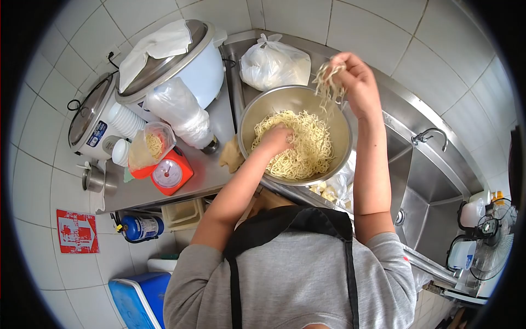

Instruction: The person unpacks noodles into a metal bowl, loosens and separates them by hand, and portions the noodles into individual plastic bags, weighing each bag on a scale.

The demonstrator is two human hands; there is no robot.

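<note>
A large metal bowl holds a heap of pale yellow noodles. My left hand reaches into the heap on its left side, its fingers partly hidden among the strands; whether they close on any cannot be made out. Above the bowl's upper right rim, my right hand is raised, fingers closed round a small bunch of noodles that dangles below it. To the left of the bowl, an orange scale carries a clear container with some noodles in it.
Behind the bowl sits a tied plastic bag. Two big lidded cookers, stacked cups and a bagged bundle stand left. A brown cloth lies beside the bowl. At right are a sink and faucet.
</note>
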